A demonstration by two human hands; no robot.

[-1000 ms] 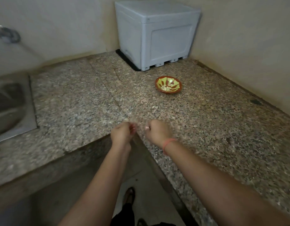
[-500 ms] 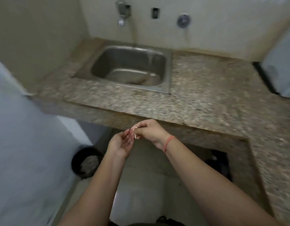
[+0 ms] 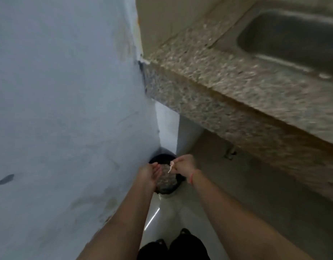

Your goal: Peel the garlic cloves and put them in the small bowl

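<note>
One pale strip of garlic skin [image 3: 170, 167] hangs from the right hand [image 3: 184, 165], pinched between thumb and fingertips, with the other fingers curled in. It is held right over the mouth of a black bin [image 3: 177, 186] on the floor, most likely so the waste falls in and not onto the tiles. The left hand [image 3: 149, 173] lies just beside it, palm up with the fingers straight and close together, cupped a little as if to catch scraps or keep a clove. Whether a clove rests in that palm cannot be told, as the view is too blurred. No clove is plainly in sight, and the small bowl is out of view.

The bin stands in the corner where the grey wall [image 3: 68, 91] meets the underside of the speckled stone counter [image 3: 236, 87], and it looks partly filled with rubbish. A steel sink [image 3: 293, 38] is set into the counter at the upper right. A red wristband [image 3: 191, 178] sits on the right wrist.

This looks like a clean-up step between peeling and returning to the bowl.
</note>
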